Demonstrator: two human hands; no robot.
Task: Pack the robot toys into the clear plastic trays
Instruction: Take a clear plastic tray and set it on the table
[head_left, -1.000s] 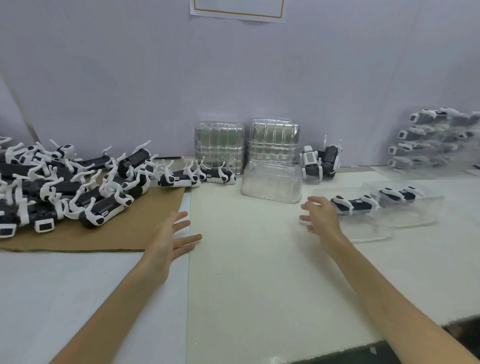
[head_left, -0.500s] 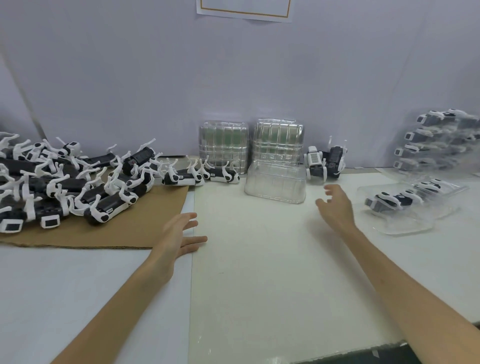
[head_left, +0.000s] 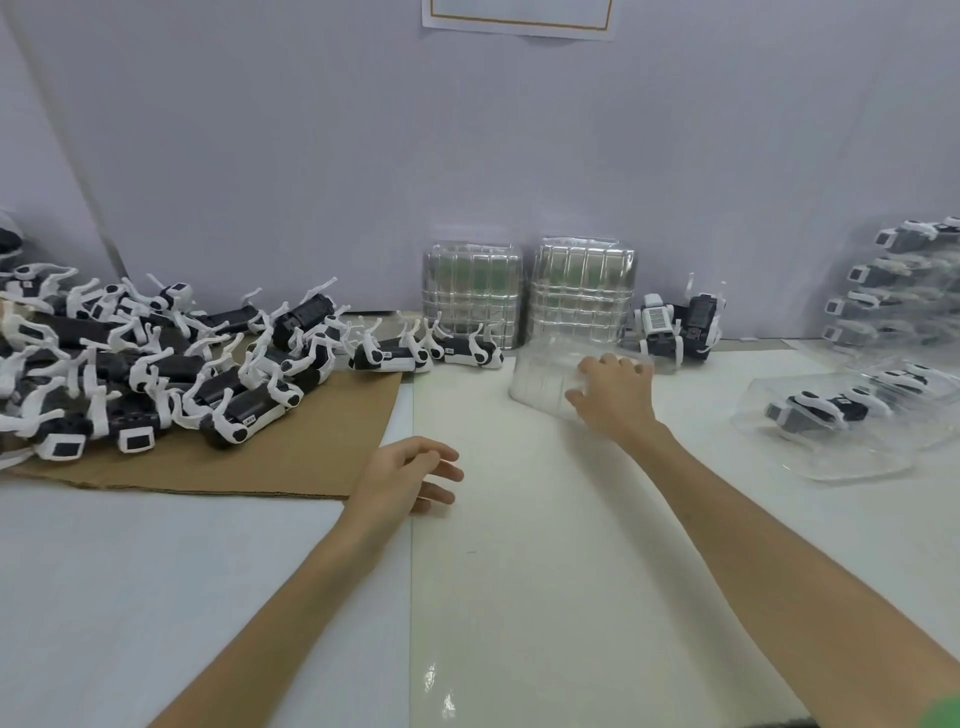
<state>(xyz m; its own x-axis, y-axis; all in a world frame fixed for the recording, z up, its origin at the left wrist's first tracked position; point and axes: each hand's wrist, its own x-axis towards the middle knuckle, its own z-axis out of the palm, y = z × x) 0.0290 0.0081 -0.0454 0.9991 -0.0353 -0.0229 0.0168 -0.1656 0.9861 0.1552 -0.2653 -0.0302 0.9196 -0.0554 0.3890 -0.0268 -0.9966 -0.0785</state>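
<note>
Robot toys (head_left: 156, 374): loose heap on cardboard (head_left: 311, 457), ten o'clock, awaiting packing. Clear tray (head_left: 540, 379): twelve o'clock; right hand (head_left: 613, 397) curled over its top, likely fetching it. Left hand (head_left: 405, 475): fingers relaxed, spread, empty, on bench (head_left: 519, 597).

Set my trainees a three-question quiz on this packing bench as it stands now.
1. True or false: the left hand holds a robot toy.
2. The right hand grips: A a loose toy; B the stack of clear trays; C a filled tray.
3. Fill in: the pile of loose robot toys lies on a sheet of ____.
Key: 1 false, the left hand is empty; 2 B; 3 cardboard.
</note>
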